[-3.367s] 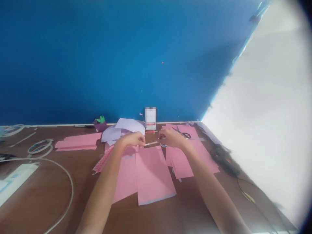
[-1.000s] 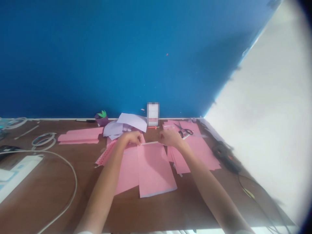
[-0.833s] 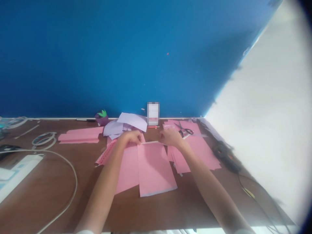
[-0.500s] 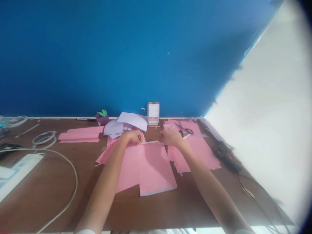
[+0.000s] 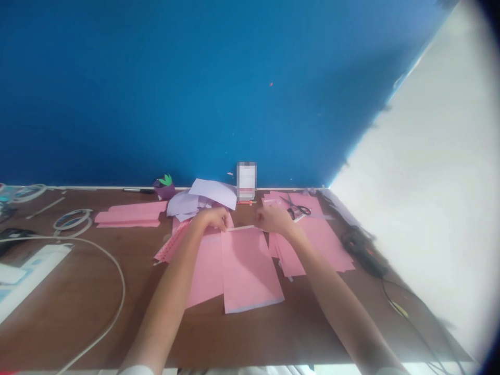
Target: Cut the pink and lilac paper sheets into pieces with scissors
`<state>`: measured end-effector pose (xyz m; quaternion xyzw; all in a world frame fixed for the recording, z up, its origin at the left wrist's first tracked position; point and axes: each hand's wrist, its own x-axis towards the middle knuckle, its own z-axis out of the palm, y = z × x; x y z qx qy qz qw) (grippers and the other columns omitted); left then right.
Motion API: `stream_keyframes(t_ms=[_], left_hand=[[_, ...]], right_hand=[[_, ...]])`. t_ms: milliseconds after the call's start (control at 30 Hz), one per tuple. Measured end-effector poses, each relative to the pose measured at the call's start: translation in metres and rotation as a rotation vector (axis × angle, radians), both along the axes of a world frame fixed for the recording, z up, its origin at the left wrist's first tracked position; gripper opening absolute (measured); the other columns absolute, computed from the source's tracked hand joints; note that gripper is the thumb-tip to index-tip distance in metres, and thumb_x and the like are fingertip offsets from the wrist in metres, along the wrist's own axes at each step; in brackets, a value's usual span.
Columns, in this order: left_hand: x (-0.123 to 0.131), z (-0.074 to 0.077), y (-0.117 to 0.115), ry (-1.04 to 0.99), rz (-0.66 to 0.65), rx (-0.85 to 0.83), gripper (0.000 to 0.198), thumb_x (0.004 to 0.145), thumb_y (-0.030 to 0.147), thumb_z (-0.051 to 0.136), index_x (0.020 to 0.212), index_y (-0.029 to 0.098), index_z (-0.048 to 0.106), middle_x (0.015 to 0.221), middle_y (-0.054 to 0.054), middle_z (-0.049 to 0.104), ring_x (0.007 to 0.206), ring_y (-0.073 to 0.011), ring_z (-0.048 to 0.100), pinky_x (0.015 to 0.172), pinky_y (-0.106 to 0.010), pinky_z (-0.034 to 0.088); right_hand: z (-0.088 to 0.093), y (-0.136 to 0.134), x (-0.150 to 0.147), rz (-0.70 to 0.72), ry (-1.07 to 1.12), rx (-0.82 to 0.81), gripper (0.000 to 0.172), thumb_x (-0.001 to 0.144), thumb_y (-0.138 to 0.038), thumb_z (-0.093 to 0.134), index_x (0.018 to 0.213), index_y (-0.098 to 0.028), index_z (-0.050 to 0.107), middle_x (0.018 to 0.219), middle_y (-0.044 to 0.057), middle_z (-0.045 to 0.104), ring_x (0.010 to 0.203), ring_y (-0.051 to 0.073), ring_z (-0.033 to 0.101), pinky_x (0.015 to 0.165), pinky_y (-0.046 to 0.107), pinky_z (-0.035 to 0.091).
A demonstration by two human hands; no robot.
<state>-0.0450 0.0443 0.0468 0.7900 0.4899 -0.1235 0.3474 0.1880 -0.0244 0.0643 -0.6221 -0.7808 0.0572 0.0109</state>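
A pink paper sheet (image 5: 252, 271) lies on the table before me, with a pale strip along its near edge. Across its far edge runs a narrow strip of white tape (image 5: 242, 228). My left hand (image 5: 216, 219) pinches the strip's left end at the sheet's corner. At the other end, my right hand (image 5: 272, 219) is closed with its fingers curled; its fingertips are partly hidden. Another pink sheet (image 5: 207, 273) sits to the left, partly under my left forearm. Black-handled scissors (image 5: 299, 208) rest on a pink paper stack (image 5: 322, 242) right of my right hand.
Lilac paper pieces (image 5: 213, 192) are piled behind my left hand. Folded pink paper (image 5: 130, 214) and tape rolls (image 5: 72, 223) lie to the left. A white cable (image 5: 123, 286) curves past a power strip (image 5: 31, 281). A dark corded tool (image 5: 363, 252) stands by the right wall.
The view has shifted very slightly. Both hands, the strip and the pink sheets keep their places.
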Motion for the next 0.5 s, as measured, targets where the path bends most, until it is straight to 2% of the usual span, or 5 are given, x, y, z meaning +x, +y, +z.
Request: stream_keyframes(t_ms=[300, 500], left_hand=[[0.0033, -0.0063, 0.0022, 0.071, 0.030, 0.046, 0.037, 0.052, 0.019, 0.069, 0.088, 0.017, 0.065, 0.076, -0.004, 0.067, 0.063, -0.0149, 0.058, 0.053, -0.021, 0.040], [0.0038, -0.0081, 0.0032, 0.073, 0.017, 0.025, 0.033, 0.052, 0.020, 0.068, 0.086, 0.017, 0.067, 0.071, -0.004, 0.066, 0.062, -0.0153, 0.057, 0.053, -0.022, 0.039]], right_hand=[[0.0016, -0.0013, -0.0020, 0.005, -0.021, 0.002, 0.022, 0.072, -0.032, 0.053, 0.088, -0.023, 0.066, 0.086, 0.007, 0.065, 0.082, 0.023, 0.062, 0.060, 0.026, 0.041], [0.0056, -0.0035, -0.0036, -0.008, -0.022, -0.020, 0.022, 0.073, -0.033, 0.054, 0.089, -0.023, 0.066, 0.090, 0.007, 0.066, 0.085, 0.023, 0.062, 0.061, 0.026, 0.042]])
